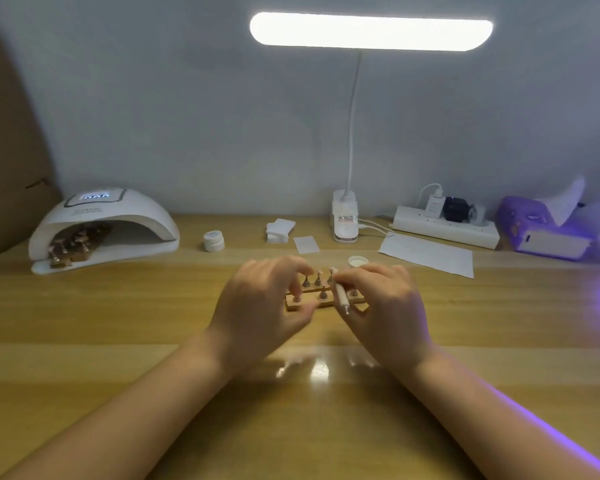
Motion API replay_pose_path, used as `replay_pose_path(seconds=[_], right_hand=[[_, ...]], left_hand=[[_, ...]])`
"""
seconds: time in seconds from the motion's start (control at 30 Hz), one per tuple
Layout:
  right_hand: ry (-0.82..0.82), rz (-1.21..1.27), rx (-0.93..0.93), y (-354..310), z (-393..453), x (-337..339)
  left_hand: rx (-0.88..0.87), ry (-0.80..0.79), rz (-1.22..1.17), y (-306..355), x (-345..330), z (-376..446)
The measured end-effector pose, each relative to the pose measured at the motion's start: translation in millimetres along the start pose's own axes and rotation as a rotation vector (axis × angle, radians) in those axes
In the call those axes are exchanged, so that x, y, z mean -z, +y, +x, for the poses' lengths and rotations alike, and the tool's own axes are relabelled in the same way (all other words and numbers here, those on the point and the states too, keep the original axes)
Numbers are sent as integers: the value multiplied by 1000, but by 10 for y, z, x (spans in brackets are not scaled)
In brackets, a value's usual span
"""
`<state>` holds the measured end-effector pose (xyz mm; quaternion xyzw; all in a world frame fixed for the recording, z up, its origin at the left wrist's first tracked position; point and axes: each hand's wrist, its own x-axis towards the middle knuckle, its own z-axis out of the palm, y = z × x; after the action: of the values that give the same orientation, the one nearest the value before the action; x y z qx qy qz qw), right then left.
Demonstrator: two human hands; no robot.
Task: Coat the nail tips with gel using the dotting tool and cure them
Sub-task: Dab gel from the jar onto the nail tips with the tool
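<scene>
- Nearest, both forearms reach in over the wooden table [118, 334]; the left hand [260, 306] curls at the left end of the nail-tip stand [326, 301], fingertips apparently pinching one of the small holders; whether it steadies or lifts it I cannot tell.
- The right hand [385, 303] pinches the dotting tool [341, 295]; its long axis runs near-to-far, tip over the stand's far row; the right hand is nearer the work.
- Just beyond, right, an open gel pot [358, 261]; a capped jar [213, 240] lies further left.
- Far left, the curing lamp [104, 226] already holds another stand; the coated tips must travel left and away.
</scene>
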<state>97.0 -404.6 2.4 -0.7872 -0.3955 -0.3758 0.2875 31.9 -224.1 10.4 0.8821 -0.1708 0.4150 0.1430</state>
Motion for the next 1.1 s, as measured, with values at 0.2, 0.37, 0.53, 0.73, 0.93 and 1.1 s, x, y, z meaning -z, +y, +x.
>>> replay_pose_path(seconds=[0.2, 0.37, 0.53, 0.73, 0.93, 1.1], right_hand=[[24, -38, 98, -39, 3, 3], [71, 15, 155, -88, 7, -14], [97, 73, 171, -88, 9, -28], [84, 83, -183, 245, 152, 133], [-317, -14, -623, 893, -59, 202], [-404, 0, -590, 978, -111, 147]], left_hand=[[-251, -37, -61, 119, -127, -53], [-253, -20, -143, 112, -76, -24], [-229, 41, -115, 104, -81, -37], [132, 268, -288, 57, -20, 7], [571, 385, -547, 24, -20, 50], [733, 341, -819, -9, -36, 76]])
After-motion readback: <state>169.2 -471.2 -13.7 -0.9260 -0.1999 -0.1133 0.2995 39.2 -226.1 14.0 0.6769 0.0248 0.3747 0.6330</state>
